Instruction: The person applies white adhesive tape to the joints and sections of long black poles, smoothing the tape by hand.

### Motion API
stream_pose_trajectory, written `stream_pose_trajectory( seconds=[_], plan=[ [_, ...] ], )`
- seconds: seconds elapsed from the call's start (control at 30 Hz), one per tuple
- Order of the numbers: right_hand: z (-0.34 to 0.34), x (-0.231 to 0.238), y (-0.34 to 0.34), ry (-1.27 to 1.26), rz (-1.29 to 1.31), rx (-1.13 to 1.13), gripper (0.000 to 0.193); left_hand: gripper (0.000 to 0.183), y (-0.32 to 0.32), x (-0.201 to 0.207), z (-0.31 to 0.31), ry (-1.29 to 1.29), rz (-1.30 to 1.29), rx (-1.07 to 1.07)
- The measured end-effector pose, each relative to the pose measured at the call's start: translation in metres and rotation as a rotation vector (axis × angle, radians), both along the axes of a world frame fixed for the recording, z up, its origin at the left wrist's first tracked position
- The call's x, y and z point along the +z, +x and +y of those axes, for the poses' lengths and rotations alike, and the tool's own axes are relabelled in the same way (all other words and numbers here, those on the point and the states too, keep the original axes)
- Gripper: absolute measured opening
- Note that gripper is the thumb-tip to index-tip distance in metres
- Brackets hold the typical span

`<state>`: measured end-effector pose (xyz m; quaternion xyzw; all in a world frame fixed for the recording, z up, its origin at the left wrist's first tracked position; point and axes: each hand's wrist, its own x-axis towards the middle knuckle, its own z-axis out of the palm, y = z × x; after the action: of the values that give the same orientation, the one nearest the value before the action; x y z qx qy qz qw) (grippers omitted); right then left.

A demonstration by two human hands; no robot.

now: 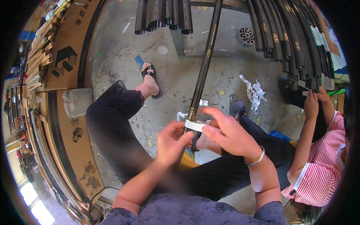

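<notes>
A long black rod [204, 67] with gold markings slants up from between my hands to the top of the view. Its lower end sits at my left hand [170, 142], whose thumb and fingers are closed around it. A white tape strip [195, 125] lies across the rod just below a gold band. To the right, my right hand [232, 131] pinches the strip between thumb and fingers, drawing it out sideways from the rod. The wrist of that hand wears a silver bangle [257, 157]. My left fingers partly hide the rod's end.
Bundles of black tubes [163, 17] and gold-marked black rods [281, 33] lie at the top and upper right. White strip scraps [253, 93] litter the floor. Cardboard boxes [71, 48] line the left. At right, a co-worker in a striped shirt [318, 168] handles rods.
</notes>
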<state>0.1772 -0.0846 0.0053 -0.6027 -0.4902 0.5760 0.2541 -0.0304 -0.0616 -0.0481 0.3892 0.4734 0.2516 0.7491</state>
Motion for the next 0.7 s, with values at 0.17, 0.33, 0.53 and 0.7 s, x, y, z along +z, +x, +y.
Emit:
stream_pose_trajectory(
  seconds=[0.17, 0.33, 0.53, 0.7],
  plan=[
    [-0.0012, -0.0033, -0.0005, 0.025, 0.000, -0.008, 0.039, 0.024, 0.0011, 0.0027, 0.0002, -0.020, -0.017, 0.007],
    [-0.0015, -0.0048, -0.0005, 0.037, -0.008, -0.011, 0.040, 0.025, 0.0032, 0.0042, -0.0019, -0.022, -0.026, 0.052],
    [-0.0027, -0.0064, -0.0004, 0.049, 0.005, -0.020, 0.040, 0.025, 0.0021, 0.0033, -0.0025, -0.040, -0.044, 0.045],
    [0.0024, 0.0019, -0.0003, -0.017, 0.018, -0.003, 0.039, 0.026, 0.0015, 0.0038, -0.0025, -0.035, -0.060, 0.041]
  ],
)
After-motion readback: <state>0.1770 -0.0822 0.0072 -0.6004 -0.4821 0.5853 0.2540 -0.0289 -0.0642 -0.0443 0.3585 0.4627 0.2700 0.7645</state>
